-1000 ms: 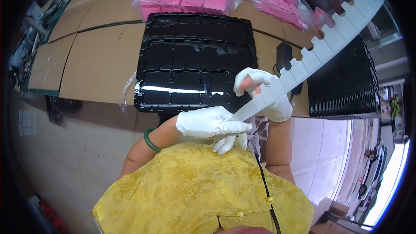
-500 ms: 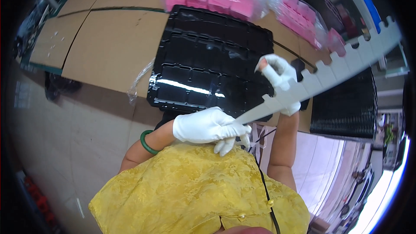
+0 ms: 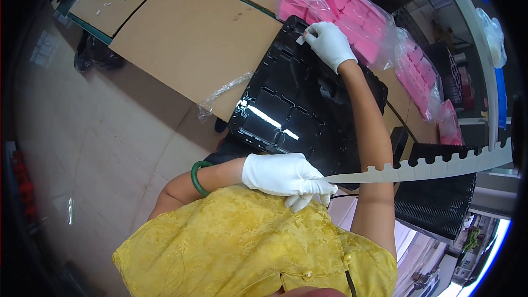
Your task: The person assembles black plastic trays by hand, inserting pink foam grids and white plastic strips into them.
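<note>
My left hand [image 3: 286,176], in a white glove, grips one end of a long white notched backing strip [image 3: 429,169] close to my chest; the strip runs out to the right. My right hand [image 3: 329,43], also gloved, reaches to the far edge of a black moulded tray [image 3: 286,104] and pinches a small white sticker [image 3: 301,39] against the tray's far left corner. The tray has several empty compartments and lies on a cardboard-covered table [image 3: 187,38].
Bags of pink pieces [image 3: 352,11] lie behind the tray, and more of them [image 3: 423,82] sit to the right. A stack of black trays [image 3: 434,209] stands at the right. Small white scraps [image 3: 107,5] dot the cardboard at the far left. Tiled floor [image 3: 99,148] shows at the left.
My right hand has left the strip and reached forward to the tray's far edge with a small sticker. My left hand still holds the strip's end; the view has tilted.
</note>
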The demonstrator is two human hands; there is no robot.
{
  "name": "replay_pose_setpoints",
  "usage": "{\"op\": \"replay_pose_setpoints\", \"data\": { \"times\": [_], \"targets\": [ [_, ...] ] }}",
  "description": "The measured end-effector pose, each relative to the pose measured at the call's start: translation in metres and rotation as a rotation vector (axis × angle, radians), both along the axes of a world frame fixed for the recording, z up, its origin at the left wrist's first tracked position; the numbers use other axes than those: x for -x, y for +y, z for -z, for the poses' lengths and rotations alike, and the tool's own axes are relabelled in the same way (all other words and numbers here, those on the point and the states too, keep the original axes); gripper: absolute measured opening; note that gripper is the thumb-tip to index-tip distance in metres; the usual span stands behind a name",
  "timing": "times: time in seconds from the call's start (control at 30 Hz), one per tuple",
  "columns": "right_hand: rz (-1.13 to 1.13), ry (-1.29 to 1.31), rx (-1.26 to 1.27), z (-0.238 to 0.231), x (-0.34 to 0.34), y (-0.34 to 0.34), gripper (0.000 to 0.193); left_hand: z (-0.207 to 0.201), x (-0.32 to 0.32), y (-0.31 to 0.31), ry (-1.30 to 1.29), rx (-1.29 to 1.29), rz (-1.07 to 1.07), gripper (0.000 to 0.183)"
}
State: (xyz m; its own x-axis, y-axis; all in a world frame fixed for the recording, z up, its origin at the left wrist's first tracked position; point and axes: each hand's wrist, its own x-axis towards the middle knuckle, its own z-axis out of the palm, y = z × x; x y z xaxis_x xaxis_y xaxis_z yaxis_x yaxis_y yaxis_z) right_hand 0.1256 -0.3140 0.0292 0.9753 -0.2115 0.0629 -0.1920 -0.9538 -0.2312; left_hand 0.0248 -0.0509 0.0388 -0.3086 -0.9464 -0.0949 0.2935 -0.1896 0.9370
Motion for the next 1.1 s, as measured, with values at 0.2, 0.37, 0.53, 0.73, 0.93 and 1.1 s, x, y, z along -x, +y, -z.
{"op": "replay_pose_setpoints", "data": {
  "times": [0.2, 0.37, 0.53, 0.73, 0.93, 1.1],
  "targets": [
    [0.024, 0.082, -0.018, 0.005, -0.014, -0.001, 0.023, 0.001, -0.01, 0.001, -0.015, 0.037, 0.006, 0.052],
    [0.027, 0.094, -0.03, 0.01, -0.017, -0.002, 0.023, -0.002, -0.016, 0.0, -0.039, 0.011, 0.036, 0.053],
    [0.092, 0.138, -0.025, 0.002, -0.03, 0.003, 0.024, 0.0, -0.013, -0.004, -0.069, -0.015, 0.065, 0.056],
    [0.104, 0.196, -0.015, 0.003, -0.039, -0.006, 0.03, -0.001, -0.009, -0.006, -0.079, -0.01, 0.081, 0.056],
    [0.154, 0.08, -0.138, 0.014, -0.026, -0.005, 0.03, -0.001, -0.009, 0.002, -0.026, -0.025, 0.074, 0.057],
    [0.135, 0.076, -0.085, 0.012, -0.027, 0.006, 0.026, -0.003, -0.012, 0.003, -0.074, -0.011, 0.079, 0.056]
  ]
}}
